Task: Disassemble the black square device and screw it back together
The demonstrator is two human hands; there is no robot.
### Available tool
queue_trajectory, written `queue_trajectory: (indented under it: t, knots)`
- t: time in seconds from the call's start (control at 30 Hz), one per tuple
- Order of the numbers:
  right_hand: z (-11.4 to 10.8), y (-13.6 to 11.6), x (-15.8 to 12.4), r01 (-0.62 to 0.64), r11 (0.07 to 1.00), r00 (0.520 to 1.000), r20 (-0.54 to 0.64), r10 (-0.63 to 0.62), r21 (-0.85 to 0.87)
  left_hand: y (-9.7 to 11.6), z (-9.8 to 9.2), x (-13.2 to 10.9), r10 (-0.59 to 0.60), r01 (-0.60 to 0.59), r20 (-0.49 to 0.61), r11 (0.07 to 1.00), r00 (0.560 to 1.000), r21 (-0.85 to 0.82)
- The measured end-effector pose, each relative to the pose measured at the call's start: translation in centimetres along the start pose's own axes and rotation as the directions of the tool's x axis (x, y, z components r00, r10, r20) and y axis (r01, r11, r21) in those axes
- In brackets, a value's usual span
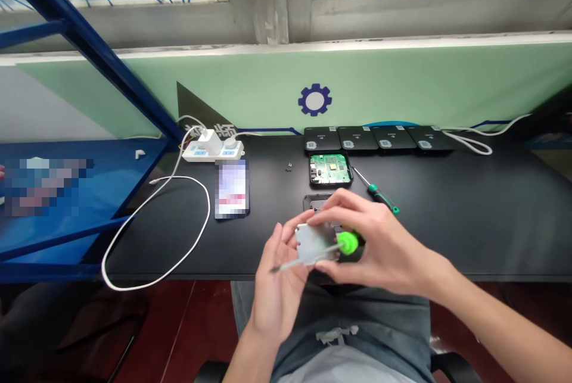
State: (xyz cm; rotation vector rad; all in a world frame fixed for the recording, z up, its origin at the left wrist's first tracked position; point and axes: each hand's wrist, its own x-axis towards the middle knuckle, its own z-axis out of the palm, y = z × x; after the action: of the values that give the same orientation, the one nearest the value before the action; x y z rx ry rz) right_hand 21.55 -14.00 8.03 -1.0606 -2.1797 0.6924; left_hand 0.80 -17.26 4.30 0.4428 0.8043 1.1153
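In the head view, a metal plate is cradled in the left grip, fingers curled behind it, above the counter. A green-handled screwdriver is held closed in the right grip, its shaft lying leftward across the plate.

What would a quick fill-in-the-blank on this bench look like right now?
The left hand holds a metal plate, and the screwdriver in the right hand has a ____ handle.
A second screwdriver lies to the ____ of the circuit board.
____ black cases sit in a row along the back of the desk.

Missing words: green; right; four.
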Motion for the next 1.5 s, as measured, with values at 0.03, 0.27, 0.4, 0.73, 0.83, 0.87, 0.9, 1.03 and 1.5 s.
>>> queue_trajectory:
  t: [0.03, 0.27, 0.4, 0.73, 0.83, 0.87, 0.9, 1.03, 1.5]
  knots:
    - [0.6, -0.8, -0.2, -0.001, 1.000, 1.000, 0.022, 0.001, -0.020, 0.2, 0.3, -0.4, -0.098, 0.100, 0.031, 0.992, 0.995, -0.077]
    - [0.3, -1.3, -1.9, -0.239, 0.953, 0.968, -0.029, 0.249, 0.188, 0.8, -0.2, -1.6, -0.169, 0.164, -0.009, 0.968, 0.986, -0.191]
    - [-2.9, 3.4, -3.5, -0.604, 0.789, 0.743, -0.279, 0.608, 0.110, 0.9, -1.0, -1.4, -0.140, 0.123, -0.097, 0.980, 0.985, -0.159]
    - [-4.9, 12.5, -6.3, -0.668, 0.733, 0.675, -0.520, 0.524, -0.129, 0.2, -0.9, -0.4, -0.090, 0.083, -0.066, 0.990, 0.994, -0.114]
    - [-4.2, 12.8, -6.1, -0.635, 0.751, 0.711, -0.519, 0.475, -0.182, 0.2, -0.8, -0.3, -0.076, 0.068, -0.077, 0.993, 0.994, -0.098]
    - [-4.1, 13.0, -6.0, -0.627, 0.754, 0.719, -0.515, 0.466, -0.193, 0.2, -0.8, -0.4, -0.071, 0.063, -0.081, 0.994, 0.994, -0.093]
    - [-3.9, 13.1, -5.9, -0.621, 0.757, 0.726, -0.512, 0.458, -0.203, 0.2, -0.7, -0.4, -0.066, 0.058, -0.083, 0.994, 0.994, -0.090]
    - [-3.6, 13.4, -5.6, -0.599, 0.766, 0.751, -0.496, 0.437, -0.232, 0.3, -0.7, -0.4, -0.056, 0.049, -0.083, 0.995, 0.995, -0.087]
    - [-3.4, 11.3, -4.8, -0.591, 0.745, 0.748, -0.557, 0.361, -0.311, 0.3, -0.3, 0.1, -0.037, 0.033, -0.059, 0.997, 0.998, -0.067]
